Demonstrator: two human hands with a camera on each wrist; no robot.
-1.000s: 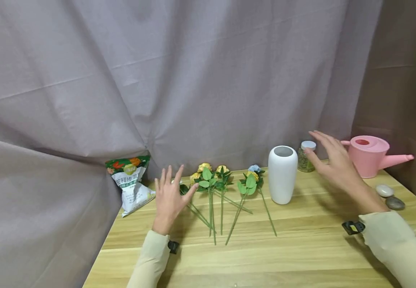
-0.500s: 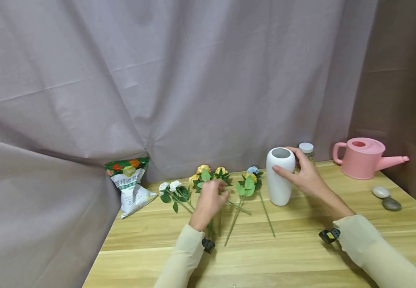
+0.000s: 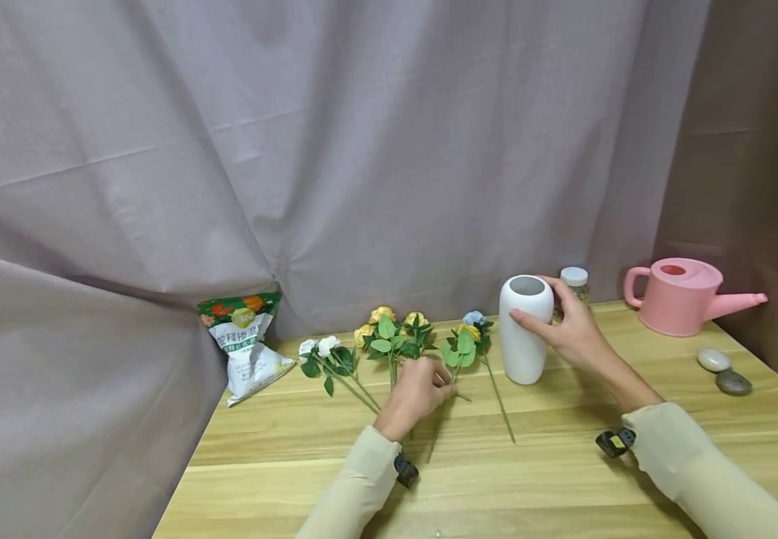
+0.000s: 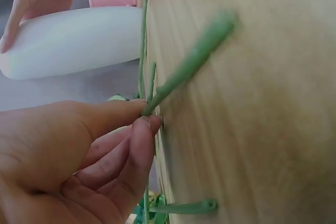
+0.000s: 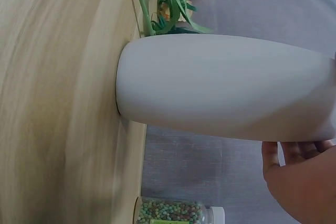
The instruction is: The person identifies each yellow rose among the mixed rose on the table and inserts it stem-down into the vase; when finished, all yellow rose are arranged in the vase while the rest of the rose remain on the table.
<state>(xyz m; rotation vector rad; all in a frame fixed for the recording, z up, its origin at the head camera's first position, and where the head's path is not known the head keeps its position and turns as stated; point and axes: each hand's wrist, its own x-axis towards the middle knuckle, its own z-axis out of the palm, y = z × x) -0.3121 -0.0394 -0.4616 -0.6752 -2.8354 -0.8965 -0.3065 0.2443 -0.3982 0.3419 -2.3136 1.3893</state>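
My left hand (image 3: 418,389) pinches a green flower stem (image 4: 191,61) between thumb and fingertips, as the left wrist view shows. In the head view its fingertips are at the stem below a leafy yellow rose (image 3: 469,331). Other stemmed roses lie around it: yellow roses (image 3: 382,314) behind, white roses (image 3: 328,346) to the left and a blue rose (image 3: 474,317) to the right. My right hand (image 3: 573,326) grips the upper part of an upright white vase (image 3: 523,352), thumb in front and fingers behind. The vase's base stands on the table.
A pink watering can (image 3: 678,299) stands at the back right, with a pale stone (image 3: 714,359) and a dark stone (image 3: 734,383) in front. Behind the vase is a white-lidded jar (image 5: 173,212) of small coloured pellets. A printed bag (image 3: 247,348) leans against the curtain at left.
From spread above the table, my right hand came left onto the vase and took hold of it. My left hand moved right past the white roses and now pinches a stem.
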